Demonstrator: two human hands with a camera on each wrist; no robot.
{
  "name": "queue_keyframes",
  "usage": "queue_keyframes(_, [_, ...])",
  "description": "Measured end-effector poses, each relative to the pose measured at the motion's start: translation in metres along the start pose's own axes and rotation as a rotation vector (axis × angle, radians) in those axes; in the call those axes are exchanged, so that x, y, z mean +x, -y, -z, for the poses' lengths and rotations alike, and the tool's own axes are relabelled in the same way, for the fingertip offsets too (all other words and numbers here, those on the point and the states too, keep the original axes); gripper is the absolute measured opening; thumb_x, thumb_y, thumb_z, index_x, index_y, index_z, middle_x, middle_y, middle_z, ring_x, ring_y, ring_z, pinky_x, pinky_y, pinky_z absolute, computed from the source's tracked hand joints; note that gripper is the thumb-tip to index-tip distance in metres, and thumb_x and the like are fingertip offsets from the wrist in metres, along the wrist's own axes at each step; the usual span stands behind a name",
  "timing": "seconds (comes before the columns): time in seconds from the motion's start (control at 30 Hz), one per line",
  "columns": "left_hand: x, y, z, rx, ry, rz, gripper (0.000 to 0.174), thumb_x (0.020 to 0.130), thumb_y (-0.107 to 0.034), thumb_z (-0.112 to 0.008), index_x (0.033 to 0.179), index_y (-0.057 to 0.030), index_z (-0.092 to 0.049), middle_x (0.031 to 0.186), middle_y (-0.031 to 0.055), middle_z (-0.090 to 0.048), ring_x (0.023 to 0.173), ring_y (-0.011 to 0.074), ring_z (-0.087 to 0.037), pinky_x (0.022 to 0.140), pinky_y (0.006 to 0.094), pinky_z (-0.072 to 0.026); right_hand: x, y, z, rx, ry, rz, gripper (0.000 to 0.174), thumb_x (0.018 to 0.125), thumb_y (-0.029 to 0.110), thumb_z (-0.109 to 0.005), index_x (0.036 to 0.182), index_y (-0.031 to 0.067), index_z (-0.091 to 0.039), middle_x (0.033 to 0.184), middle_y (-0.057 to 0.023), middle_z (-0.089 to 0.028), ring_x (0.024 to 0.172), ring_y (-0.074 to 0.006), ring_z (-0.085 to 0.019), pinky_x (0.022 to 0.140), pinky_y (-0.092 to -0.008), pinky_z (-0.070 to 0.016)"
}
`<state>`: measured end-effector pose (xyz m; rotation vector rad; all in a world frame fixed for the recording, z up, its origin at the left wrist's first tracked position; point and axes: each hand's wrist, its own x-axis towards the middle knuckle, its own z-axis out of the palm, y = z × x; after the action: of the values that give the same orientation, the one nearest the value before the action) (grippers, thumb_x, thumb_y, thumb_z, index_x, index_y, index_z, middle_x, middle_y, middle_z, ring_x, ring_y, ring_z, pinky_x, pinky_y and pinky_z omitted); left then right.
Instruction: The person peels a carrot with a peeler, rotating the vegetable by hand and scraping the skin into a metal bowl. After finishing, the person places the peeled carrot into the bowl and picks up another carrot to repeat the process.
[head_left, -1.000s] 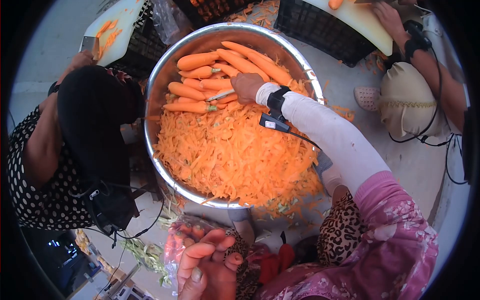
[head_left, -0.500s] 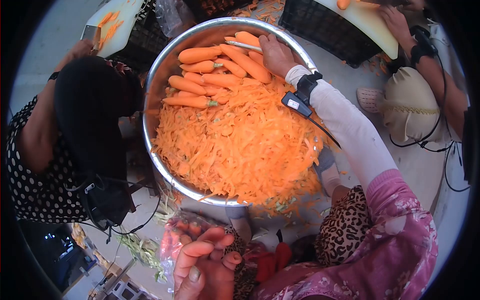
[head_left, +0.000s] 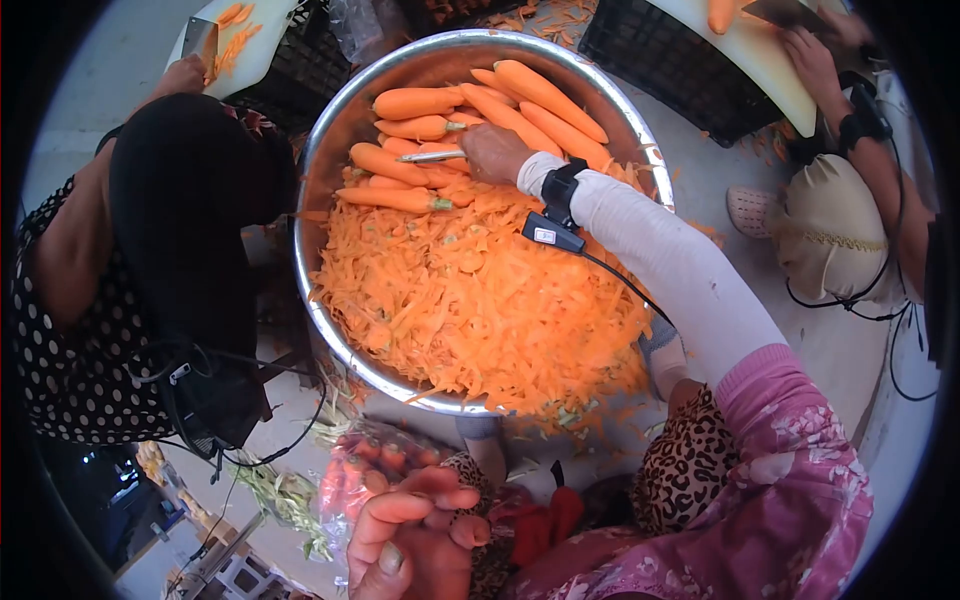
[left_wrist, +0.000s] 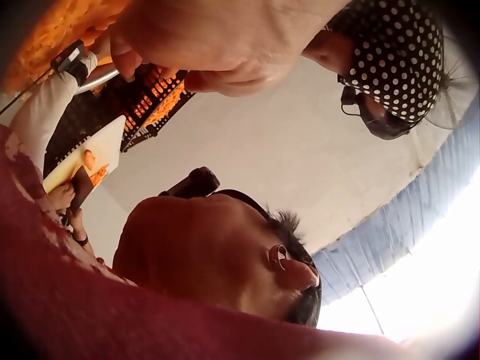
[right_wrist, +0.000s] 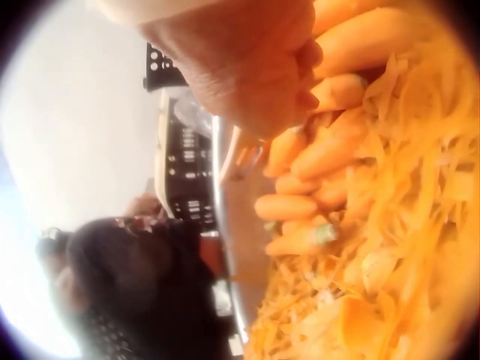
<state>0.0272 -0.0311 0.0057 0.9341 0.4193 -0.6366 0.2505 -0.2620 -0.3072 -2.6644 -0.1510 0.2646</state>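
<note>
Carrots [head_left: 550,100] lie whole at the far side of the metal bowl [head_left: 335,135], beside a heap of carrot shreds [head_left: 480,300] that fills the rest. The right hand [head_left: 495,152] rests on the carrots, fingers curled round a thin blade [head_left: 432,156] that points left. The left hand [head_left: 415,540] sits low by the lap, fingers loosely curled, holding nothing.
</note>
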Motion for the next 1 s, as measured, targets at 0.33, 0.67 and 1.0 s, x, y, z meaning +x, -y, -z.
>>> queue_keyframes(0.33, [-0.001, -0.003, -0.002, 0.007, -0.016, 0.007, 0.040, 0.089, -0.023, -0.057, 0.122, -0.0012, -0.051, 0.131, 0.0159, -0.045, 0.116, 0.0270, -0.047, 0.092, 0.0370, -0.0400, 0.009, 0.009, -0.017, 0.008, -0.094, -0.123, 0.025, 0.075, 0.013, -0.063, 0.097, 0.0012, -0.065, 0.102, -0.0178, -0.062, 0.092, -0.0325, -0.064, 0.076, -0.0396, -0.0530])
queue_keyframes(0.67, [-0.001, 0.004, -0.008, 0.028, -0.038, 0.010, 0.040, 0.088, -0.024, -0.059, 0.120, -0.0011, -0.053, 0.128, 0.0159, -0.047, 0.114, 0.0265, -0.049, 0.089, 0.0364, -0.0422, 0.007, 0.011, -0.011, 0.099, 0.048, -0.169, 0.031, 0.077, 0.009, -0.058, 0.106, 0.0012, -0.056, 0.102, -0.0187, -0.064, 0.097, -0.0327, -0.063, 0.078, -0.0426, -0.0513])
queue_keyframes(1.0, [-0.002, 0.006, -0.006, 0.006, -0.045, 0.012, 0.040, 0.088, -0.024, -0.059, 0.120, -0.0009, -0.052, 0.128, 0.0158, -0.047, 0.114, 0.0266, -0.049, 0.089, 0.0366, -0.0421, 0.002, -0.002, 0.011, 0.227, -0.049, -0.081, 0.042, 0.073, 0.019, -0.062, 0.110, 0.0011, -0.054, 0.097, -0.0184, -0.065, 0.094, -0.0363, -0.062, 0.078, -0.0420, -0.0502])
